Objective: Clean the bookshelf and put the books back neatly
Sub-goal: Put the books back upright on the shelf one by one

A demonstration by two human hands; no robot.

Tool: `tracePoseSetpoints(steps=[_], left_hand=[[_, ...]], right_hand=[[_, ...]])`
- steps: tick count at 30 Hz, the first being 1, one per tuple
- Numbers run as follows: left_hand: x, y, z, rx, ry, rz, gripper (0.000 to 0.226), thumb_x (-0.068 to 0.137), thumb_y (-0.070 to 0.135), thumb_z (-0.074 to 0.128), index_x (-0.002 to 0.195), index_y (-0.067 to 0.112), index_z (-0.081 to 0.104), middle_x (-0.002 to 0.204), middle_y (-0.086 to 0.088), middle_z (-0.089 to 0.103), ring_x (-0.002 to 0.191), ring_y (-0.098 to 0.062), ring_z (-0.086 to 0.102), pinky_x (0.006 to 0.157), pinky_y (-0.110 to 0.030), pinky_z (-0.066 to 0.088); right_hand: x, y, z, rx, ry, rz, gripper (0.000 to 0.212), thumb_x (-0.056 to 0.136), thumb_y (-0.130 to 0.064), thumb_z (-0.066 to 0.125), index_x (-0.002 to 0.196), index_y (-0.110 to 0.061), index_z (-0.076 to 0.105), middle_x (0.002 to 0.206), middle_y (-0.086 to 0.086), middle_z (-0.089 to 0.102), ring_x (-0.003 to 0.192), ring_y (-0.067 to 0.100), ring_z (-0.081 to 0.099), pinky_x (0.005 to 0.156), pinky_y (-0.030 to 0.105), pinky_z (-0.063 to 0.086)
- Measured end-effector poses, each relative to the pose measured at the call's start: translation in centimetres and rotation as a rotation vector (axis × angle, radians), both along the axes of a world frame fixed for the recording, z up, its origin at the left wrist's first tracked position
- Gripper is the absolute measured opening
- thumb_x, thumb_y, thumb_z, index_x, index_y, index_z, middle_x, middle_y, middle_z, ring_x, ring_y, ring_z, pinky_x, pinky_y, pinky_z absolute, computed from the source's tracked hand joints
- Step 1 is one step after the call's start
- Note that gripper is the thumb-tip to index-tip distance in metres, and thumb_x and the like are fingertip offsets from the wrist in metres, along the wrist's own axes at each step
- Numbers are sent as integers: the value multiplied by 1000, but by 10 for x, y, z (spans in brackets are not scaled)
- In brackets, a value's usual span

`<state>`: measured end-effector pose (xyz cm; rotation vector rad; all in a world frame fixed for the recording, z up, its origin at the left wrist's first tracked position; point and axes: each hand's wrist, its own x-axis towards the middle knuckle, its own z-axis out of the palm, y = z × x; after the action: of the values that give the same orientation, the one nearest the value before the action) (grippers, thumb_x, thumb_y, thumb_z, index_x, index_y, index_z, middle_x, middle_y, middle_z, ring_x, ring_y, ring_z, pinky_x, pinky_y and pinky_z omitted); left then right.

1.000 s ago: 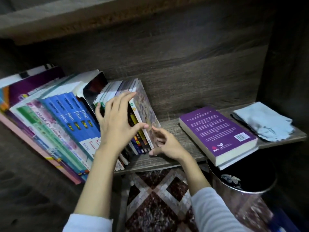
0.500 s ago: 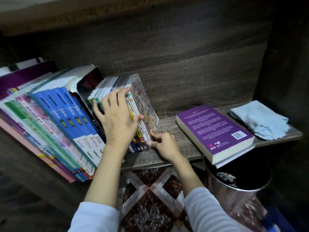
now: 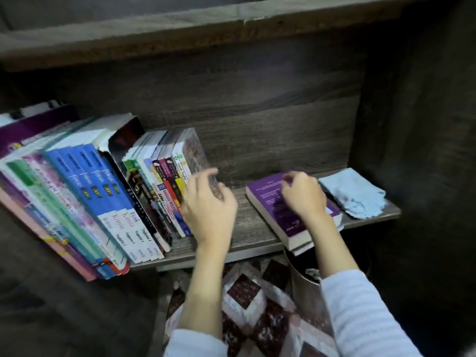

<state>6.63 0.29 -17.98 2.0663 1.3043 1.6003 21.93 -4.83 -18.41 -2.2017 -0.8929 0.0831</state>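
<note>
A row of books (image 3: 164, 186) leans left on the wooden shelf (image 3: 253, 229), with tall blue textbooks (image 3: 103, 191) on its left part. My left hand (image 3: 210, 207) hovers blurred just right of the last small book, fingers loosely curled and holding nothing. A purple book (image 3: 268, 202) lies flat at the shelf's right, jutting over the front edge, with a thinner book under it. My right hand (image 3: 304, 198) lies on its cover, fingers curled at the far edge.
A folded light blue cloth (image 3: 356, 195) lies at the shelf's right end by the dark side panel. Below the shelf stand a metal bin (image 3: 304, 288) and a patterned rug (image 3: 247, 300). An upper shelf board (image 3: 206, 32) overhangs.
My left hand has come off the book spines and shifted right. My right hand left the last upright book and moved right onto the purple book.
</note>
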Motion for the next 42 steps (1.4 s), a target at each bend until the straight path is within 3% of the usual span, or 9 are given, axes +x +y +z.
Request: tracePoseSetpoints(steps=[3,6,10,14,20,26,32,38,42], left_hand=[[21,-9,-17,-535,28,-192,14,88,30,57,86,19,66,88,1,66,92,-22,63,67,-17,36],[40,-12,-43,-883,39,-331,46,81,55,59,57,17,55,84,-10,70,89,-28,67,82,-35,54],[55,-26,-56,-975,59,-414,46,78,58,62,81,13,69,88,-8,70,82,-25,68,54,-30,57],[59,-23,-62,-1067,-75,-469,25,82,41,68,84,17,66,94,-5,70,87,-24,68,66,-40,59],[44,-17,-49,-1219,-296,-526,14,93,16,58,80,16,54,75,1,62,62,-10,58,49,-24,49],[21,-1,-40,-1289,-309,-601,16,91,25,60,104,16,60,88,2,67,74,-8,61,59,-27,51],[6,4,-8,-1041,-369,-662,33,91,21,60,123,21,55,104,6,66,88,-8,62,71,-27,51],[-13,15,20,-269,-295,-324,28,95,8,50,115,23,62,117,14,57,96,9,54,85,-23,47],[-34,19,25,20,-161,-246,36,94,29,46,128,22,54,128,5,56,117,-10,50,102,-38,40]], right_hand=[[24,-19,-18,-163,52,-68,42,93,-37,49,120,-6,59,126,20,57,119,37,49,93,41,42],[32,-31,-33,-229,111,-108,55,91,-49,50,122,-4,55,130,22,50,123,37,44,97,43,40],[35,-33,-37,-229,136,-142,55,89,-49,56,116,-2,57,124,22,55,118,37,50,93,39,42],[37,-25,-38,-199,223,-149,57,84,-49,61,114,-1,55,118,19,60,111,35,56,88,37,44],[40,-25,-38,-92,380,-164,38,79,-41,69,86,-6,58,99,16,65,97,31,61,76,31,44],[30,-22,-31,288,1060,58,39,81,-18,69,111,5,59,77,17,70,52,21,67,50,28,55],[9,-14,0,541,1196,259,40,81,-7,62,118,-1,47,94,20,69,66,24,70,53,31,56],[-65,14,4,714,451,147,46,82,-8,65,118,-12,36,95,1,60,77,19,61,72,30,51],[-102,30,-36,593,149,156,57,84,-31,58,131,-15,31,104,18,66,89,40,62,75,43,48]])
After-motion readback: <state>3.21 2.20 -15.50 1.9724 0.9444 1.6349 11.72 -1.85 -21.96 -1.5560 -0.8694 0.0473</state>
